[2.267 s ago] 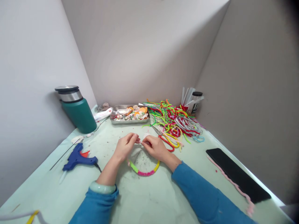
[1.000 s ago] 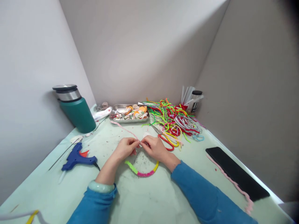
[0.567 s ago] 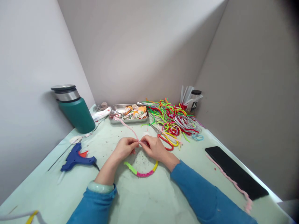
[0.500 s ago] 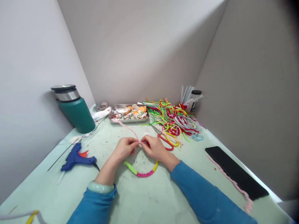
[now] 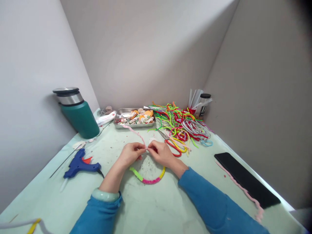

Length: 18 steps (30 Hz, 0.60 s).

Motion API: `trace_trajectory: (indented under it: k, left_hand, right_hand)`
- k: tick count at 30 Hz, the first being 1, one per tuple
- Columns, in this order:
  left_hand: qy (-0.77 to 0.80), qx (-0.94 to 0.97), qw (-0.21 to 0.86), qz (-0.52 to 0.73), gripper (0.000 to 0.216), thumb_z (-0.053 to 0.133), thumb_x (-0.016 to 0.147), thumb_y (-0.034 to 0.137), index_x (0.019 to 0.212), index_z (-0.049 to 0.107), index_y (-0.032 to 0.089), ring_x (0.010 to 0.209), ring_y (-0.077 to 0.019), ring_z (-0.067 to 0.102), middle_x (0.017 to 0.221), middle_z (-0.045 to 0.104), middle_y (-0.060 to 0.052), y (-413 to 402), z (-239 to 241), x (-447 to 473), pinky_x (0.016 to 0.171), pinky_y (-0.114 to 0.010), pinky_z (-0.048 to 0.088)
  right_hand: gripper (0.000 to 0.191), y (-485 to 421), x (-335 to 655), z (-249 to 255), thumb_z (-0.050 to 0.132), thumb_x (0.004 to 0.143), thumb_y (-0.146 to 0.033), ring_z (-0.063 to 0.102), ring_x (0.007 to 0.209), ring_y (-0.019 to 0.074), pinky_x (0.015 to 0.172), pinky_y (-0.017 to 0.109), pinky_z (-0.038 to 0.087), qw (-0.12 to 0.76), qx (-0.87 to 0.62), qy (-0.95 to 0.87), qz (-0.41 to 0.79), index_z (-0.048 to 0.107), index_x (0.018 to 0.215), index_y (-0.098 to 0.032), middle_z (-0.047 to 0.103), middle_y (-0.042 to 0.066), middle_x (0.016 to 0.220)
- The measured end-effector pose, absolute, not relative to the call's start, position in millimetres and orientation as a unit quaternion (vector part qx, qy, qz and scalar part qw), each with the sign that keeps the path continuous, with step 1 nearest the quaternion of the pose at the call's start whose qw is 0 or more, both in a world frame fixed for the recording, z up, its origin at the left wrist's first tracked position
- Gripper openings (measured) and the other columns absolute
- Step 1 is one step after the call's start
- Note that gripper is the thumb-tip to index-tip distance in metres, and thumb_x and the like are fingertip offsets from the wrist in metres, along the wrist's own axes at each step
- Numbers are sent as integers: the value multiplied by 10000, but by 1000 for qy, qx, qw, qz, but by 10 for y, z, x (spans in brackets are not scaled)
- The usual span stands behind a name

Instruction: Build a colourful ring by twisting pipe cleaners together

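In the middle of the table, my left hand point(image 5: 131, 154) and my right hand point(image 5: 161, 152) meet fingertip to fingertip. Both pinch a light pink pipe cleaner point(image 5: 135, 132), whose free end rises and bends away toward the metal tray. Below the hands curves a pipe cleaner ring point(image 5: 150, 181) in green, magenta and yellow sections. Its upper ends run up behind my hands, so I cannot tell how they join the pink piece. Scissors with red and yellow handles point(image 5: 173, 148) lie just beyond my right hand.
A metal tray point(image 5: 117, 125) of small pieces and a heap of coloured pipe cleaners point(image 5: 180, 122) are at the back. On the left are a blue glue gun point(image 5: 81, 165) and a green bottle point(image 5: 81, 118). A black phone-like slab point(image 5: 246, 178) and a pink pipe cleaner point(image 5: 240, 187) lie right.
The pink pipe cleaner's free end has swung slightly to the right and bends more. My hands stay in nearly the same place, still pinching; the right fingers have shifted a little.
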State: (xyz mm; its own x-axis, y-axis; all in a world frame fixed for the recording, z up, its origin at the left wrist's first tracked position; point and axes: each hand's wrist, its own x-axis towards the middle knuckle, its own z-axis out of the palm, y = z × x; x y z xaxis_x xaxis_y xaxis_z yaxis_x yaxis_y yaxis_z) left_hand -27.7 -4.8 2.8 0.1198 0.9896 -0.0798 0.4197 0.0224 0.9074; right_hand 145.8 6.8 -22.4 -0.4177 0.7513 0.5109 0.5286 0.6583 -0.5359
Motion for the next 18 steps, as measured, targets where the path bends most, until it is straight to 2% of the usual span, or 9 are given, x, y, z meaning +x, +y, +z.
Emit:
trace_trajectory:
  k: [6, 12, 18]
  left_hand:
    - [551, 606, 454, 350, 326, 639, 631, 352, 863, 608, 126, 426, -97, 496, 569, 582, 15, -22, -26, -282, 427, -211, 376]
    - [556, 620, 430, 350, 238, 603, 655, 326, 807, 625, 144, 425, -91, 486, 488, 535, 41, -67, 48, -273, 435, -195, 364]
    - [559, 604, 460, 331, 275, 597, 645, 350, 778, 656, 118, 414, -89, 461, 455, 514, 38, -80, 89, -277, 404, -187, 324]
  right_hand:
    - [72, 80, 1467, -218, 525, 830, -222, 527, 618, 115, 578, 223, 348, 383, -386, -824, 158, 566, 792, -177, 608, 8, 705]
    - [81, 81, 1464, -228, 521, 833, -221, 522, 606, 112, 577, 224, 346, 389, -381, -822, 167, 569, 784, -177, 604, 2, 693]
    - [93, 93, 1468, -242, 531, 836, -240, 516, 594, 107, 566, 220, 339, 385, -380, -824, 167, 568, 779, -177, 598, -2, 679]
